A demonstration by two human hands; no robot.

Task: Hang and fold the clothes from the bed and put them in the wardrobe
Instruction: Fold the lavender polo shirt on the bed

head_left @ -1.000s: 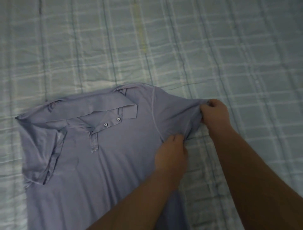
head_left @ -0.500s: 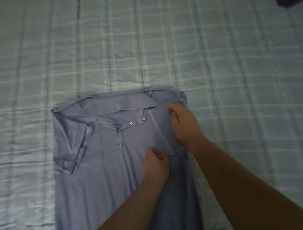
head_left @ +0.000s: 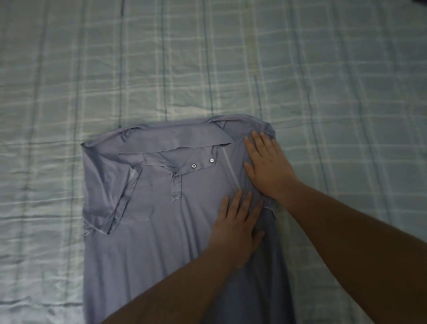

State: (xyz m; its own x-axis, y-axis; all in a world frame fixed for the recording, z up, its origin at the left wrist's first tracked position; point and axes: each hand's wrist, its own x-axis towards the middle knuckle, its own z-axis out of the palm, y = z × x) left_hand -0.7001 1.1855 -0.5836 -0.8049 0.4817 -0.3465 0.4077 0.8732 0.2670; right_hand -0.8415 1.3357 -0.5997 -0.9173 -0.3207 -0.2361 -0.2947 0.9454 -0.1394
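A lavender-blue polo shirt [head_left: 147,222] lies face up on the bed, collar toward the far side, with two white buttons on its placket. Both sleeves are folded inward over the body. My right hand [head_left: 268,168] presses flat on the folded-in right shoulder, fingers straight and spread. Just below it, my left hand [head_left: 238,224] lies flat on the shirt's right side with straight fingers. Neither hand holds any cloth. The shirt's hem runs out of view at the bottom.
The shirt rests on a pale green plaid bed sheet [head_left: 231,57] that fills the view on every side. A dark item [head_left: 421,1] peeks in at the top right corner.
My right hand carried the right sleeve inward over the shirt and let go. Both hands went from pinching cloth to lying flat on the fold.
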